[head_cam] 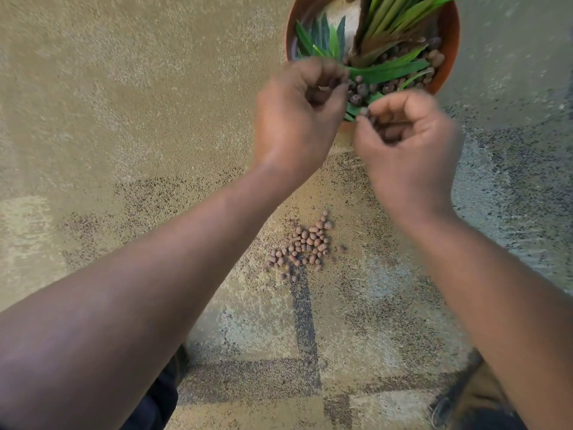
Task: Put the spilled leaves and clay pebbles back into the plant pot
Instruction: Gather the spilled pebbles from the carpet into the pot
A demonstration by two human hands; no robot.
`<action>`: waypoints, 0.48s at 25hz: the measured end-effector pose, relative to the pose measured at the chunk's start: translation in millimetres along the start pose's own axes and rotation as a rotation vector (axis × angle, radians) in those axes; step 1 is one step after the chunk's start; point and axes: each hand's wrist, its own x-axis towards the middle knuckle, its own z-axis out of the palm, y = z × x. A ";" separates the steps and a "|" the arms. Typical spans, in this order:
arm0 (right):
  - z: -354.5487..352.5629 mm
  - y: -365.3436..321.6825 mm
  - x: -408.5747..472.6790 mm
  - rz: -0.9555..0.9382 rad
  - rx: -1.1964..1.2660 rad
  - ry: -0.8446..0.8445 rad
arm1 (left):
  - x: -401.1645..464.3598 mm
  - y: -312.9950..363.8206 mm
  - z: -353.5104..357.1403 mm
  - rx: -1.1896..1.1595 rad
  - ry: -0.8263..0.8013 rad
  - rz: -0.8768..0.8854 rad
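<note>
- Looking down from the head camera, we see the terracotta plant pot at the top of the frame on a speckled carpet floor; its upper part is cut off by the frame edge.
- Inside the pot, green leaves lie over dark clay pebbles; one long leaf runs roughly left to right across the near part of the pot, its tip pointing right, and a bunch of narrower blades points up and to the right.
- Our left hand hovers at the pot's near-left rim, fingers curled inward around a few pebbles cupped in the palm.
- Our right hand is just beside it at the near rim, fingers also curled, with small pebbles pinched at the fingertips and more in the palm.
- Both hands are blurred, so we cannot tell how many pebbles each holds.
- A loose heap of spilled clay pebbles lies on the floor between our forearms, well apart from the pot; the heap's long axis slants from lower left to upper right.
- Dark trousers and a shoe show at the bottom edge.
</note>
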 end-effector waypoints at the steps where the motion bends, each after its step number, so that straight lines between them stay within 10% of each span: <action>1: 1.2 -1.4 8.9 -0.004 -0.015 -0.003 | 5.6 1.4 2.6 0.018 -0.007 -0.029; 8: 4.9 21.2 -0.9 -0.146 -0.122 0.019 | -6.3 -19.3 -1.5 0.045 0.007 0.038; 12: 8.7 62.4 -46.5 0.058 -0.271 -0.263 | -45.9 -70.8 -15.4 0.393 -0.155 -0.144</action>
